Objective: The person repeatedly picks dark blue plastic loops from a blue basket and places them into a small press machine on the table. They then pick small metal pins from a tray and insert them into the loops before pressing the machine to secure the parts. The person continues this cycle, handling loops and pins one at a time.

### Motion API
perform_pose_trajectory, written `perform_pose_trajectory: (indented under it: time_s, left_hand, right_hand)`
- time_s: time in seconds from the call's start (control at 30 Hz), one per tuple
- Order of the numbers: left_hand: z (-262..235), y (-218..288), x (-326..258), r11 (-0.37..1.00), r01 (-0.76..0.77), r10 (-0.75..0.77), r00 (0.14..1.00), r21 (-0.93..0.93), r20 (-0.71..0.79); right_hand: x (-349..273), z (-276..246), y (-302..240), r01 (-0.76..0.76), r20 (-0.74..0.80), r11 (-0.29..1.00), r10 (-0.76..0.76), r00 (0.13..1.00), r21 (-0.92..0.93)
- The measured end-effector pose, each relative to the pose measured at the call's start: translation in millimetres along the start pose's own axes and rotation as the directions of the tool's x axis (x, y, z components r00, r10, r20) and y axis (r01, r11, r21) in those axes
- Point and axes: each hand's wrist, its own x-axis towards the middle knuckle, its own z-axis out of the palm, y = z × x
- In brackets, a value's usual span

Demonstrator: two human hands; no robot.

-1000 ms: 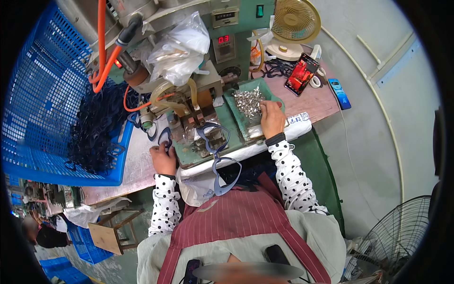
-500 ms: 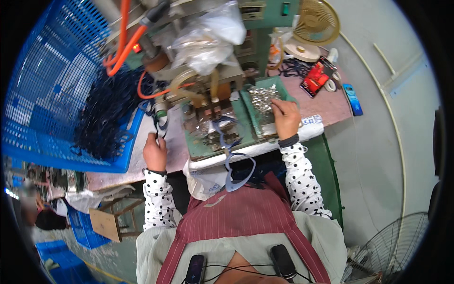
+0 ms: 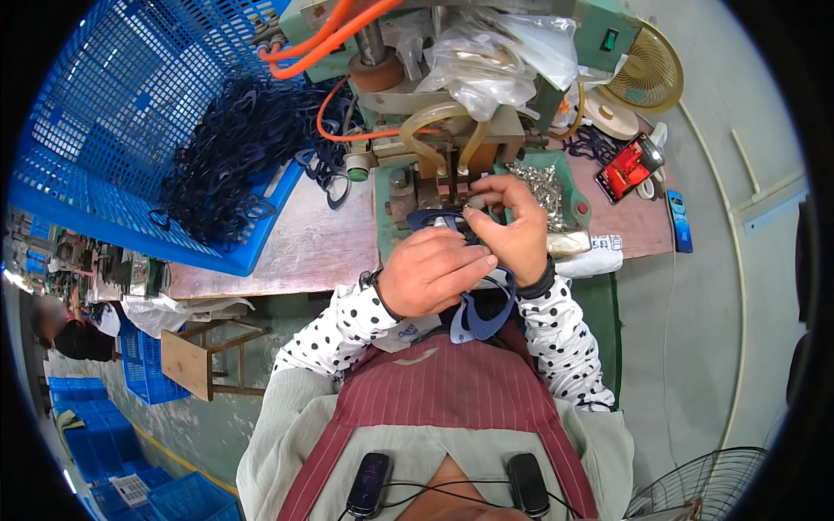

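Note:
My left hand point(image 3: 434, 271) is closed, fingers together, over a chain of flat dark blue looped straps point(image 3: 488, 323) that hangs toward my apron. Another dark blue loop of it point(image 3: 426, 217) shows beyond the fingers, by the machine's work area. Just to the right, my right hand point(image 3: 514, 227) reaches in with thumb and fingers curled together beside the press head point(image 3: 452, 187) of the green machine. What its fingertips hold is too small to make out. A green tray point(image 3: 566, 207) of small shiny metal parts point(image 3: 540, 187) lies beyond the right hand.
A blue perforated basket point(image 3: 261, 221) with a heap of dark blue straps point(image 3: 234, 156) stands at the left. Orange air hoses point(image 3: 334, 35) and a plastic bag point(image 3: 504, 65) hang over the machine. At the right are a small fan point(image 3: 643, 74), a red-and-black package point(image 3: 630, 167) and a phone point(image 3: 679, 221).
My left hand has come from the table beside the basket to the straps before the machine. My right hand has left the metal parts tray and moved to the press head. The view has shifted.

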Motion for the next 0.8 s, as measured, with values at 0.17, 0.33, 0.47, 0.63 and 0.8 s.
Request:
perform_pose_trajectory:
  time_s: [0.17,0.33,0.47,0.63,0.8]
  left_hand:
    - [3.0,5.9,-10.3,0.999,-0.043,0.044,0.999,-0.015,0.010]
    - [-10.3,18.2,-5.9,0.988,-0.132,0.129,0.991,-0.078,-0.043]
    - [-2.2,4.7,0.4,0.984,-0.104,0.108,0.994,-0.144,0.019]
    - [12.2,-6.7,-3.6,0.979,-0.060,0.075,0.995,-0.195,0.069]
    - [13.6,-9.2,-4.7,0.985,-0.062,0.074,0.995,-0.160,0.071]
  right_hand:
    - [8.5,8.6,-1.7,-0.103,0.032,0.990,0.101,0.994,0.100]
    - [2.8,22.5,6.2,-0.127,-0.028,0.965,0.137,0.990,0.230]
    - [6.2,6.5,15.6,-0.078,-0.016,0.974,0.084,0.996,0.215]
    - [7.2,-73.6,106.2,-0.131,-0.292,0.852,-0.026,0.956,-0.507]
    - [1.5,-131.6,149.2,-0.255,-0.082,0.965,0.250,0.965,-0.062]
